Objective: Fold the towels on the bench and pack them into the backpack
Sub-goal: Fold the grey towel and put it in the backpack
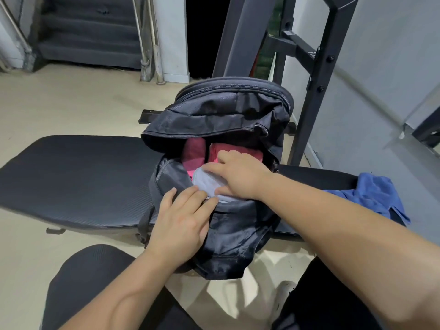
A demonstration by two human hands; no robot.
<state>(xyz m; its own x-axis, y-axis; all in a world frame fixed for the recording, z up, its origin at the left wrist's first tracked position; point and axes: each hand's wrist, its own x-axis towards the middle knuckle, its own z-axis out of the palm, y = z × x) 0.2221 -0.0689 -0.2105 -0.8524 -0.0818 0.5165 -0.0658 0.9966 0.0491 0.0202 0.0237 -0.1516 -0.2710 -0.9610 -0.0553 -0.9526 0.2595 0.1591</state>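
A black backpack [228, 115] lies open on the black padded bench [78, 179], its flap thrown back. Inside it sit red-pink folded towels [195, 153]. A folded light grey towel [209, 182] rests at the mouth of the opening, partly inside. My right hand [238, 175] lies on top of the grey towel with fingers and thumb around its edge. My left hand [183, 220] rests on the backpack's front panel, fingertips touching the near edge of the grey towel. A crumpled blue towel [376, 196] lies on the bench to the right.
A dark metal rack frame [316, 75] rises behind the backpack on the right. Beige floor [71, 103] spreads to the left, with stairs [90, 32] at the back. My knees in dark trousers [90, 282] are below the bench.
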